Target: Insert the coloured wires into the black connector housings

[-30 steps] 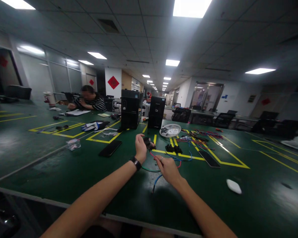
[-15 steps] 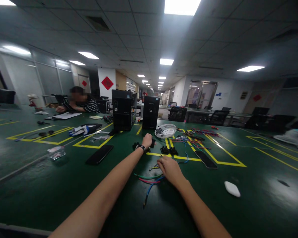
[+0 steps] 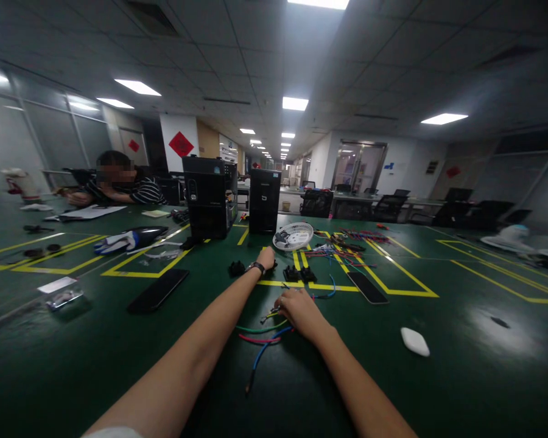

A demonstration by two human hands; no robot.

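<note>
My left hand [image 3: 267, 258], with a dark watch on the wrist, reaches forward. Its fingers are curled over a small black plastic part, mostly hidden under them. Similar black parts stand on either side: one [image 3: 236, 268] to the left, a pair [image 3: 300, 274] to the right. Closer to me, my right hand [image 3: 299, 310] is closed, fingertips pinching thin wires [image 3: 270, 315]; the exact grip is hidden. Below it lie a green wire [image 3: 258, 331], a red wire [image 3: 258, 339] and a blue wire [image 3: 257, 359] with a dark end.
Two black computer towers [image 3: 207, 198] [image 3: 263, 201] stand behind. A white basket [image 3: 293, 236], wire bundles [image 3: 356, 243], black phones [image 3: 159, 291] [image 3: 368, 287], a white case [image 3: 414, 341] and a clear box [image 3: 61, 293] lie around. A person [image 3: 123, 182] sits across at left.
The view has turned slightly right, so things sit further left. My left hand stays over the black parts, and my right hand remains at the wires with little movement.
</note>
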